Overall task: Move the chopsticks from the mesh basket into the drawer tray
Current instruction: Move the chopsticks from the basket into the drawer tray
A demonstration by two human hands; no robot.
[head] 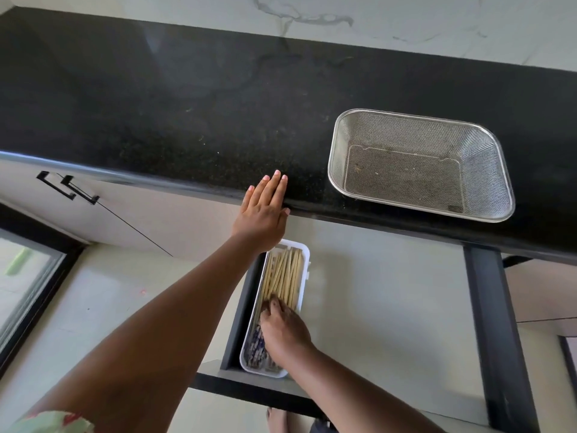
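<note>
A steel mesh basket (pixel 421 164) stands on the black counter at the right, with no chopsticks inside. Below the counter edge, a white tray (pixel 304 254) lies in the pulled-out drawer and holds several pale wooden chopsticks (pixel 285 276) with patterned blue ends. My right hand (pixel 282 331) rests fingers-down on the chopsticks in the middle of the tray; whether it grips any I cannot tell. My left hand (pixel 263 210) lies flat on the counter's front edge, fingers together and extended, holding nothing.
The black countertop (pixel 156 104) stretches left of the basket. The drawer's dark frame (pixel 496 323) runs down the right side and its front (pixel 249 389) crosses below the tray. Cabinet handles (pixel 67 189) sit at the left. A foot (pixel 276 420) shows on the floor.
</note>
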